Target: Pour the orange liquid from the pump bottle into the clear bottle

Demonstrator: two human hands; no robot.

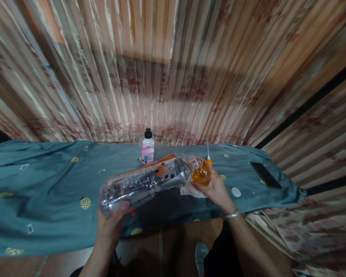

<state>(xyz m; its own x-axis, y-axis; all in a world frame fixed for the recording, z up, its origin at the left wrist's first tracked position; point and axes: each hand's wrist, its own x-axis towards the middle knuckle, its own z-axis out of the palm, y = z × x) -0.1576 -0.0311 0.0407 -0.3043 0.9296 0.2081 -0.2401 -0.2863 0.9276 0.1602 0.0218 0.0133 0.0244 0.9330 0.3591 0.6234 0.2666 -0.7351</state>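
A large clear plastic bottle with an orange printed label lies tilted across the middle, its base at the lower left and its neck to the right. My left hand is wrapped round the base end. My right hand grips a small clear container of amber liquid at the bottle's neck end. The neck meets or overlaps the container; whether it goes inside, I cannot tell. Behind the right hand, a thin white stick-like piece rises above an orange part, partly hidden.
On the green patterned cloth, a small pink-labelled bottle with a black cap stands at the back. A white round cap and a black phone lie to the right. White tissue shows under the container. Striped curtains hang behind.
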